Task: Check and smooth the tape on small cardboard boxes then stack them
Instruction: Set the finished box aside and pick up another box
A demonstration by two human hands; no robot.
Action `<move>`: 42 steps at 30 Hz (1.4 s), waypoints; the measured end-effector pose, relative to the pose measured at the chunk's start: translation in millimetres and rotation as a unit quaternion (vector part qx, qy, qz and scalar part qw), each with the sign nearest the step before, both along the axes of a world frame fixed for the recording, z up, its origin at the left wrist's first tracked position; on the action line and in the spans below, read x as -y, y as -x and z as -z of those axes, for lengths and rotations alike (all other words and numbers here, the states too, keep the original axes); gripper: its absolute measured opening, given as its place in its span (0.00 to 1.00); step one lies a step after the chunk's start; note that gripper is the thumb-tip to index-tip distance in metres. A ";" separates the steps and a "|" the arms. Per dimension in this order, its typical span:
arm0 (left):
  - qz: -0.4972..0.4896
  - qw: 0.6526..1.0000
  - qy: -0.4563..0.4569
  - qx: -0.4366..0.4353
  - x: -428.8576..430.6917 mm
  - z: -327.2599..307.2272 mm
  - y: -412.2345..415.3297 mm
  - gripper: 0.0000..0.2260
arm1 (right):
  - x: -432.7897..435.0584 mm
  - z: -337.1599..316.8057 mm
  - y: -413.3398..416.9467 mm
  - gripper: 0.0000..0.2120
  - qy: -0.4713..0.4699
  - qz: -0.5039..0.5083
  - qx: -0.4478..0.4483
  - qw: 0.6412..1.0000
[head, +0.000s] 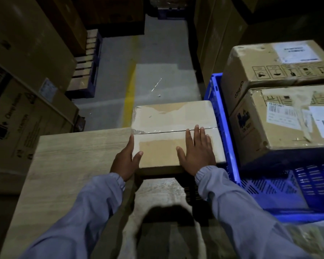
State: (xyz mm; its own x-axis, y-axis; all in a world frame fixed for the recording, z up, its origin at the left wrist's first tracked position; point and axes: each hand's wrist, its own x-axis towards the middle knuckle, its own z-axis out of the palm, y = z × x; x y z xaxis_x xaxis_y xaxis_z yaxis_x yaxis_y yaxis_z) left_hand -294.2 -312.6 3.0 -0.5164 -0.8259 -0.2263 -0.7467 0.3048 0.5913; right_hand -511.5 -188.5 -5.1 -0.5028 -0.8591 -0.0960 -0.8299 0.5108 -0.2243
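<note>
The cardboard box (168,118) sits mid-frame at the far right of the wooden table (73,156), just beside a blue crate (221,113) holding larger cartons (269,71). Clear tape (148,130) runs along its centre seam. The right hand (198,152) lies flat on top, fingers straight, tips at the seam. The left hand (124,161) clasps the near left edge — thumb over the top, fingers down the side. The box looks light and stiff, its taped lid slick — best lifted with palms on opposite side walls.
</note>
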 end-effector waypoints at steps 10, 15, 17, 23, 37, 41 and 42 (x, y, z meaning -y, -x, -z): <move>0.007 0.991 0.095 0.089 -36.9 -8.9 12.6 0.29 | -20.1 -9.3 2.8 0.32 -0.011 -0.031 0.035 0.999; 0.047 0.986 0.106 0.120 -72.9 -14.1 2.1 0.30 | -46.4 -14.3 -10.8 0.31 -0.006 -0.028 0.053 0.998; 0.057 0.986 0.100 0.120 -85.3 -16.5 -2.1 0.30 | -57.7 -16.3 -18.8 0.32 -0.010 -0.032 0.046 0.998; 0.081 0.983 0.098 0.129 -135.9 -13.0 -29.2 0.31 | -95.1 -18.8 -53.1 0.34 -0.025 -0.023 0.049 0.998; 0.055 0.992 0.045 0.103 -290.6 20.5 -175.8 0.43 | -240.7 -17.4 -203.3 0.34 -0.062 -0.079 0.108 0.989; 0.044 0.994 0.009 0.102 -341.9 32.9 -211.3 0.37 | -290.8 -0.4 -235.9 0.45 -0.065 -0.110 0.124 0.984; 0.038 0.994 0.006 0.103 -351.5 33.7 -219.2 0.37 | -299.5 5.6 -240.6 0.49 -0.069 -0.119 0.125 0.983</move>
State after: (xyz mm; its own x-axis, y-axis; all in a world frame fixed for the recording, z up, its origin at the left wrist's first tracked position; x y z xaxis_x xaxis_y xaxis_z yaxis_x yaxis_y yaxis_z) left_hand -75.0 38.9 -30.7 -0.5218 -0.7891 -0.3241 -0.8255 0.3713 0.4250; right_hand -270.9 111.0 -10.7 -0.2360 -0.9194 -0.3145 -0.8571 0.3495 -0.3786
